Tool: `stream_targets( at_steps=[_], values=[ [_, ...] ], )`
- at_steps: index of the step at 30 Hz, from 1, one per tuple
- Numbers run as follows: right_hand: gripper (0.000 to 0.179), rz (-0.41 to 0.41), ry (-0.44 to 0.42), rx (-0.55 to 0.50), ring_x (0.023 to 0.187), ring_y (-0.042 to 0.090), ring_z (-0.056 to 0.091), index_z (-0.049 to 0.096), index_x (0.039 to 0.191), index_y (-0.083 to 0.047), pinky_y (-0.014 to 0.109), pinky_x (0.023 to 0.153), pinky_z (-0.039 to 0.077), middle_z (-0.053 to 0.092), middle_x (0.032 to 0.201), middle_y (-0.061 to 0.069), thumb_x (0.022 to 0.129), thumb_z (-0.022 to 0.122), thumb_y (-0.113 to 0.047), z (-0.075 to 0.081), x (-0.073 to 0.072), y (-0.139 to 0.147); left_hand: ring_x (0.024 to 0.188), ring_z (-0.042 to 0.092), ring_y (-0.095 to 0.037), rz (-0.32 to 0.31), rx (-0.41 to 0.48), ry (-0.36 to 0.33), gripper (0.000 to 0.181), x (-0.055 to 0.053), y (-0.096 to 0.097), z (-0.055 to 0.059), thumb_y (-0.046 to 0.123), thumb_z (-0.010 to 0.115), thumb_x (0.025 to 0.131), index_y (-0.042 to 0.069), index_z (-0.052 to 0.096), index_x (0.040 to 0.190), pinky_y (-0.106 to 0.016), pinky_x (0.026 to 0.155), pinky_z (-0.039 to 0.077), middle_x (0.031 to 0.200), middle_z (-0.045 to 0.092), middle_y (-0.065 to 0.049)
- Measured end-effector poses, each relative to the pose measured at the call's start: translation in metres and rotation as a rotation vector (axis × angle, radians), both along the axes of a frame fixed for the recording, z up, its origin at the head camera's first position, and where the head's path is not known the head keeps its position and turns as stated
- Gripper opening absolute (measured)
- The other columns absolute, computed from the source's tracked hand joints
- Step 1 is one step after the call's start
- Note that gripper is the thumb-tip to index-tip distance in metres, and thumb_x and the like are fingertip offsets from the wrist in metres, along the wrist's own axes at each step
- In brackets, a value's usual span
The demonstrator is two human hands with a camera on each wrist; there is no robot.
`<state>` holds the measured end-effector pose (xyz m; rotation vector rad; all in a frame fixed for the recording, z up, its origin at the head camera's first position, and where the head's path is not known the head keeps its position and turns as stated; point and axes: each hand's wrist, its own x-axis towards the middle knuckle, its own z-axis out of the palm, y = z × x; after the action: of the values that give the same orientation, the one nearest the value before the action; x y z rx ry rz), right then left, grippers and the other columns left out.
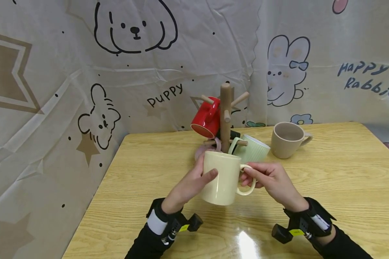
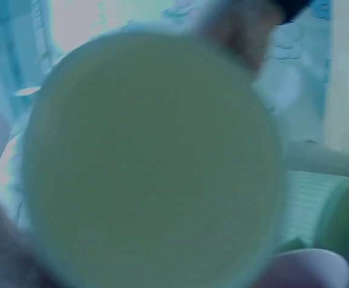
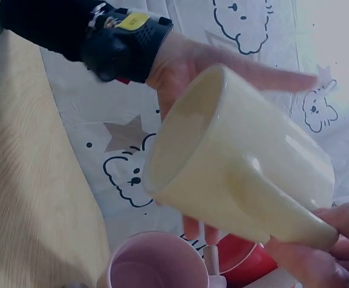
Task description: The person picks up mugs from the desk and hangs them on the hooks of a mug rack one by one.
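A pale yellow mug is held up over the table, close in front of a wooden mug tree. My left hand grips its body from the left, thumb across the near side and fingers behind. On the other side, my right hand pinches the handle between thumb and fingers. The mug's round base fills most of the left wrist view. In the right wrist view its mouth faces left.
A red mug hangs on an upper peg of the tree. Lower down are a ribbed light green mug and a pink mug, partly hidden in the head view. A beige mug stands at the right on the wooden table.
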<state>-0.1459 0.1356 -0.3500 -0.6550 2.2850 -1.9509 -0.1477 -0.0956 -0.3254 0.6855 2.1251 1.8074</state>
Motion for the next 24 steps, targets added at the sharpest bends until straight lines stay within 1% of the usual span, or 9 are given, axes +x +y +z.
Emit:
stream_targets(
  at_steps=[4, 6, 8, 10, 13, 16, 19, 21, 24],
  values=[
    [0.030, -0.029, 0.041, 0.018, 0.069, 0.019, 0.063, 0.061, 0.102, 0.008, 0.027, 0.053, 0.052, 0.067, 0.075, -0.004, 0.089, 0.050, -0.017, -0.001, 0.000, 0.000, 0.095, 0.051, -0.022, 0.209, -0.007, -0.013, 0.090, 0.002, 0.018, -0.011, 0.044, 0.071, 0.068, 0.010, 0.022, 0.136, -0.038, 0.078, 0.049, 0.114, 0.047, -0.015],
    [0.029, -0.043, 0.057, 0.032, 0.068, 0.018, 0.063, 0.062, 0.099, 0.007, 0.027, 0.053, 0.053, 0.068, 0.075, 0.000, 0.089, 0.051, -0.017, -0.001, 0.000, 0.000, 0.093, 0.052, -0.022, 0.257, -0.004, -0.021, 0.088, 0.001, 0.022, -0.015, 0.034, 0.075, 0.065, 0.010, 0.026, 0.134, -0.038, 0.076, 0.049, 0.113, 0.049, -0.013],
    [0.028, -0.046, 0.069, 0.040, 0.068, 0.019, 0.063, 0.063, 0.097, 0.007, 0.029, 0.054, 0.053, 0.067, 0.076, 0.007, 0.088, 0.052, -0.017, 0.000, 0.000, 0.000, 0.092, 0.053, -0.022, 0.264, 0.012, -0.016, 0.085, 0.000, 0.025, -0.017, 0.028, 0.076, 0.065, 0.010, 0.028, 0.133, -0.039, 0.075, 0.049, 0.111, 0.051, -0.012],
    [0.028, -0.050, 0.068, 0.058, 0.068, 0.018, 0.063, 0.064, 0.096, 0.005, 0.029, 0.055, 0.053, 0.067, 0.076, 0.012, 0.088, 0.052, -0.019, 0.001, -0.001, 0.001, 0.092, 0.053, -0.023, 0.254, 0.031, -0.012, 0.081, -0.001, 0.026, -0.019, 0.024, 0.075, 0.066, 0.010, 0.030, 0.132, -0.039, 0.075, 0.048, 0.110, 0.052, -0.012],
    [0.029, -0.050, 0.045, 0.077, 0.069, 0.019, 0.063, 0.064, 0.096, 0.003, 0.028, 0.057, 0.053, 0.066, 0.078, 0.016, 0.088, 0.052, -0.022, 0.003, -0.001, 0.002, 0.092, 0.053, -0.023, 0.249, 0.048, -0.004, 0.078, -0.003, 0.027, -0.020, 0.022, 0.075, 0.066, 0.012, 0.031, 0.130, -0.039, 0.076, 0.048, 0.109, 0.053, -0.012],
    [0.033, -0.062, -0.014, 0.098, 0.071, 0.020, 0.063, 0.064, 0.099, 0.002, 0.029, 0.060, 0.053, 0.067, 0.080, 0.015, 0.087, 0.054, -0.027, 0.005, -0.002, 0.004, 0.092, 0.053, -0.022, 0.251, 0.054, -0.002, 0.076, -0.005, 0.029, -0.020, 0.021, 0.075, 0.066, 0.013, 0.032, 0.128, -0.038, 0.076, 0.048, 0.109, 0.053, -0.012],
    [0.037, -0.094, -0.045, 0.120, 0.078, 0.020, 0.063, 0.063, 0.102, 0.001, 0.031, 0.067, 0.053, 0.067, 0.085, 0.014, 0.087, 0.054, -0.031, 0.010, -0.002, 0.009, 0.092, 0.053, -0.022, 0.254, 0.061, -0.014, 0.076, -0.006, 0.030, -0.019, 0.022, 0.075, 0.066, 0.015, 0.032, 0.128, -0.038, 0.076, 0.048, 0.110, 0.052, -0.012],
    [0.040, -0.132, -0.045, 0.116, 0.083, 0.019, 0.062, 0.062, 0.104, 0.002, 0.031, 0.070, 0.053, 0.067, 0.090, 0.009, 0.087, 0.052, -0.033, 0.014, -0.003, 0.014, 0.094, 0.052, -0.023, 0.260, 0.080, -0.014, 0.078, -0.006, 0.030, -0.015, 0.021, 0.074, 0.066, 0.015, 0.030, 0.130, -0.039, 0.076, 0.049, 0.112, 0.050, -0.012],
    [0.043, -0.204, -0.002, 0.081, 0.087, 0.016, 0.061, 0.059, 0.106, 0.005, 0.026, 0.071, 0.052, 0.067, 0.093, -0.002, 0.091, 0.046, -0.033, 0.019, -0.005, 0.026, 0.096, 0.051, -0.024, 0.285, 0.125, -0.024, 0.077, -0.004, 0.028, -0.004, 0.023, 0.073, 0.067, 0.015, 0.030, 0.131, -0.040, 0.078, 0.049, 0.114, 0.048, -0.013]
  ],
)
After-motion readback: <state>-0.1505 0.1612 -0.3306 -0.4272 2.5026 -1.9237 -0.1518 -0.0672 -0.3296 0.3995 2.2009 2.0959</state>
